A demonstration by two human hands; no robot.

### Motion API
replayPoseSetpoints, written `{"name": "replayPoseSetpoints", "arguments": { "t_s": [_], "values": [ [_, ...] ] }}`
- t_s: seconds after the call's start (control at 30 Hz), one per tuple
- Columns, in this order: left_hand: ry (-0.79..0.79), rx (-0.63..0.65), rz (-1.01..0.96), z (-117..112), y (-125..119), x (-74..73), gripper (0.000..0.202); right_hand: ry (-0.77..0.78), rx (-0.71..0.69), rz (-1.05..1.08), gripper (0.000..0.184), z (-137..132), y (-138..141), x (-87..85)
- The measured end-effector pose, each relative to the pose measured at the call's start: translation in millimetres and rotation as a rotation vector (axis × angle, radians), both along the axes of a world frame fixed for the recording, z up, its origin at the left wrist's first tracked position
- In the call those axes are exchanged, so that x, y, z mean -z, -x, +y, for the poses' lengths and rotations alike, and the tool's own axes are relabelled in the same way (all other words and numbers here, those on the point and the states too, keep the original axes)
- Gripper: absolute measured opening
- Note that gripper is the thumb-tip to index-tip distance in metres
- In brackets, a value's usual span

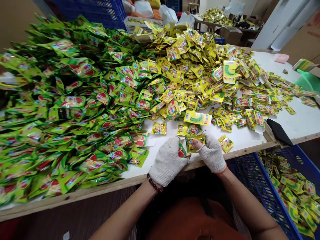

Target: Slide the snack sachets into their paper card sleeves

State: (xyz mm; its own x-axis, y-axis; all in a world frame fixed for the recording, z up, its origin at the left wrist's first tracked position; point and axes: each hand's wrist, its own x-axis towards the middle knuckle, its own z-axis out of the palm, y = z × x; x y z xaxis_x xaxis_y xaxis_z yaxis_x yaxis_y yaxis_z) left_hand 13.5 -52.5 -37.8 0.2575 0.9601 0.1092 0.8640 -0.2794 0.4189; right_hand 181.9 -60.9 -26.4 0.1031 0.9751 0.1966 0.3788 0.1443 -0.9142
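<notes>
Both my hands wear white knit gloves at the table's front edge. My left hand (168, 160) is closed around a green sachet (181, 151) with a red fruit picture. My right hand (212, 152) pinches a yellow sachet (193, 143), its bare thumb tip on top. The two sachets sit side by side between the hands. A few loose yellow sachets (159, 128) lie just beyond my fingers, and a yellow card (197, 118) with a green stripe lies behind them.
A big heap of green sachets (65, 106) covers the left of the white table (303, 120); a heap of yellow sachets (200, 63) fills the middle and right. A blue crate (252, 173) at lower right holds packed yellow packets. A black object (278, 131) lies near the right edge.
</notes>
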Motion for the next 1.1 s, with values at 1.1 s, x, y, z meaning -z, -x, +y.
{"name": "replayPoseSetpoints", "arguments": {
  "t_s": [1.1],
  "values": [
    [-0.169, 0.12, -0.039, -3.8, -9.9, 5.3, 0.031, 0.153, -0.399, -0.344, 0.023, 2.7, -6.7, -18.8]
  ]
}}
